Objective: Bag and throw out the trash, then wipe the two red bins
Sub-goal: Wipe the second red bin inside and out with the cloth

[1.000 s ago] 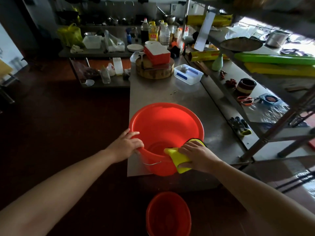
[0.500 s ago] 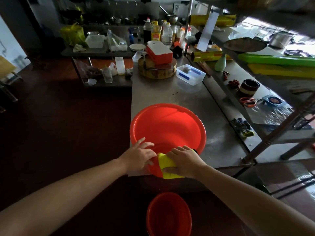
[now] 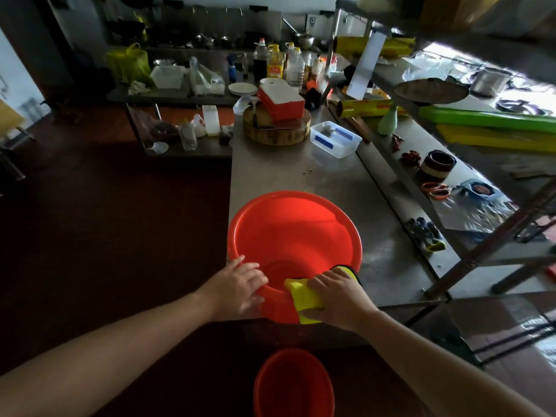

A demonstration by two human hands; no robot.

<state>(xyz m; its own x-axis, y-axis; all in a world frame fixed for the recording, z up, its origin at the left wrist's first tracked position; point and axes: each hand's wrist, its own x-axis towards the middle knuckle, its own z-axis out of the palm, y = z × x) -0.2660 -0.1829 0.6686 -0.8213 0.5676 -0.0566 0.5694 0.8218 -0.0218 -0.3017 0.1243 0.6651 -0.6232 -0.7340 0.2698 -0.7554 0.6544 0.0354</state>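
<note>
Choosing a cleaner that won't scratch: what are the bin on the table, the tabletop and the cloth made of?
Bin: probably plastic, glossy uniform red. Tabletop: likely stainless steel, brushed grey with dull reflections. Cloth: soft fabric or sponge, matte yellow, bending over the rim.

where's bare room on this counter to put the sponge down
Bare steel lies between the red bin and the clear tub, and right of the bin up to the counter edge. The far end is crowded: chopping block, red box, bottles.
</note>
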